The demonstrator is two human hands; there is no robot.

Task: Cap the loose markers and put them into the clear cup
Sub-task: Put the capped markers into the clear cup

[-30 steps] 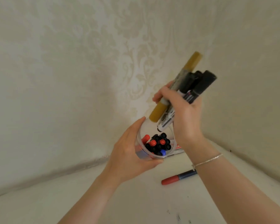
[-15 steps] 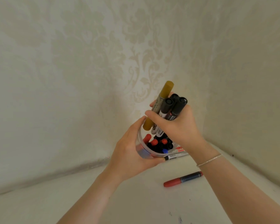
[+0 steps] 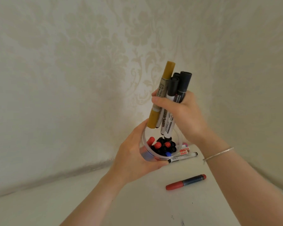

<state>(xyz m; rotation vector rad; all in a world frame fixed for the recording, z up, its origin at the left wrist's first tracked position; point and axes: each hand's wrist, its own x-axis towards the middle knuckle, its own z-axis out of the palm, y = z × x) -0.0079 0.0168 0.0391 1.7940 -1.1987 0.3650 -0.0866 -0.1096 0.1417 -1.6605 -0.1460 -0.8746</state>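
Between the hands: clear cup, raised above the white surface and tilted so its mouth faces the camera.
Left hand: fingers and thumb curled round the cup wall from the left and below; thumb tip at the rim.
Cup contents: capped markers standing on end (red, black and blue caps visible).
Right hand: fingers closed round a bundle of markers, held above the cup mouth.
Bundle: one mustard-yellow marker and several black-capped ones, near upright; lower ends just over the rim, one tip reaching down inside the cup.
Right wrist: thin bracelet.
Below the right forearm: red-capped marker lying flat on the surface, apart from both hands.
Behind the cup: black-and-white marker and a small packet, partly hidden.
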